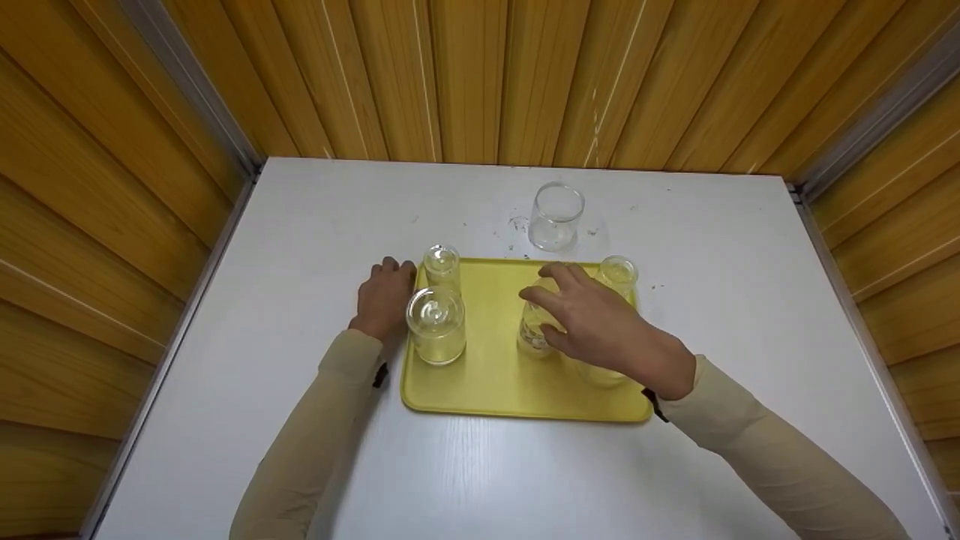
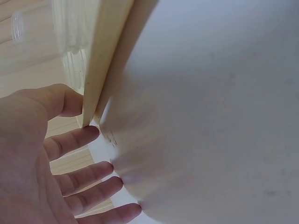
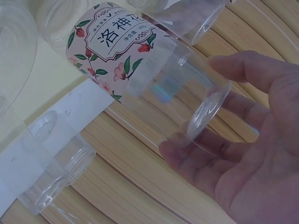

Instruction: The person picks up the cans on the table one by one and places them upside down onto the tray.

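My right hand (image 1: 600,322) curves its fingers and thumb round one end of a clear jar (image 3: 187,100) with a pink floral label, over the yellow tray (image 1: 487,390). In the right wrist view the label lies at the end away from the palm. On the tray's far left edge, my left hand (image 1: 382,300) touches the rim with thumb and forefinger. Its other fingers are spread and fairly straight, as the left wrist view shows. Just inside that edge stand a large clear jar (image 1: 439,337) and a smaller clear jar (image 1: 442,266).
A small clear jar (image 1: 619,274) stands at the tray's far right corner. Another clear jar (image 1: 604,375) is partly hidden under the right hand. Beyond the tray, a clear jar (image 1: 555,225) stands on the white table (image 1: 285,217). Wood-panelled walls (image 1: 465,82) enclose the table's back and sides.
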Available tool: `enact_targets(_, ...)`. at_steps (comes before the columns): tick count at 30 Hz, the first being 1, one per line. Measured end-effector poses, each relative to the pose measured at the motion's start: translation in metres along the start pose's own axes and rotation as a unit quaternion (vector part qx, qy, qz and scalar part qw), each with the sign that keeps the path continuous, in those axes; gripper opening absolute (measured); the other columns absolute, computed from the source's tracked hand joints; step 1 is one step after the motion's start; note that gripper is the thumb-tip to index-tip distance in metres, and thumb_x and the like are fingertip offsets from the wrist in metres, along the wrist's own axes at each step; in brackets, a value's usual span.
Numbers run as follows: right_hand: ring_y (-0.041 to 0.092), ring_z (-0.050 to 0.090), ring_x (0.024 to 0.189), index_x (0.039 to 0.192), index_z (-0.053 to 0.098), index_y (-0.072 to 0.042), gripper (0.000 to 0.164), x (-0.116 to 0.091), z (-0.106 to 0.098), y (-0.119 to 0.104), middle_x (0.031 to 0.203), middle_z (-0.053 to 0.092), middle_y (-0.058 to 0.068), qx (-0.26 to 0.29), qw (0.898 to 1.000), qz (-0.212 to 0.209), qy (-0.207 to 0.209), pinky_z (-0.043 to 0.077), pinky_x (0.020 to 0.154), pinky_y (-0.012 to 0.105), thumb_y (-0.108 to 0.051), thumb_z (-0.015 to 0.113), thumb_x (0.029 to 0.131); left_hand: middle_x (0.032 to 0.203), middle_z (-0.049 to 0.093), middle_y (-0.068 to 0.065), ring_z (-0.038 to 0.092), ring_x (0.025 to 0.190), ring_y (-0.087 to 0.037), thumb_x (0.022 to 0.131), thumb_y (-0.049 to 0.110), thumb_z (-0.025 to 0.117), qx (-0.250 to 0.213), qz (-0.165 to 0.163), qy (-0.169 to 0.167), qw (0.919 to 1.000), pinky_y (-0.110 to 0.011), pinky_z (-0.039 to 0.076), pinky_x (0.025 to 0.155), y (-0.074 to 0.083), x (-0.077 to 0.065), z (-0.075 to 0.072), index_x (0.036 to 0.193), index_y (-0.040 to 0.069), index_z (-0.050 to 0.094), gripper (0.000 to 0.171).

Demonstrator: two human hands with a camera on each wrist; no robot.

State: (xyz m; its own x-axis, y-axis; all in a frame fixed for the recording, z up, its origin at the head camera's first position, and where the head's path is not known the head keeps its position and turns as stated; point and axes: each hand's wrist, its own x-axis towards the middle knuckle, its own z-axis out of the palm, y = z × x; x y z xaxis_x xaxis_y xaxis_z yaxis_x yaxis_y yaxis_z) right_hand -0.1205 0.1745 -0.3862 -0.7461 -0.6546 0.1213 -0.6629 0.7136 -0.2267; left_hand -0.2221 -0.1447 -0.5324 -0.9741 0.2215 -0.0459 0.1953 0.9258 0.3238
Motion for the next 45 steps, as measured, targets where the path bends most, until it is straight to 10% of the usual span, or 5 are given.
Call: enact_targets(45,0.044,0.057,0.127,0.136,0.068,-0.007,0.047,-0.0016,0.0023,-0.0065,0.143,0.053,0.024,0.025,0.999,0.012,-0.042,0.058,0.087,0.052,-0.005,0.08,0.091,0.124,0.056,-0.023,0.056,0.112,-0.039,0.112,0.023,0.051,0.016,0.002,-0.004,0.9999,-0.055,0.056,0.086,0.0024,-0.0024,-0.0007,0.136,0.003,0.062,0.033)
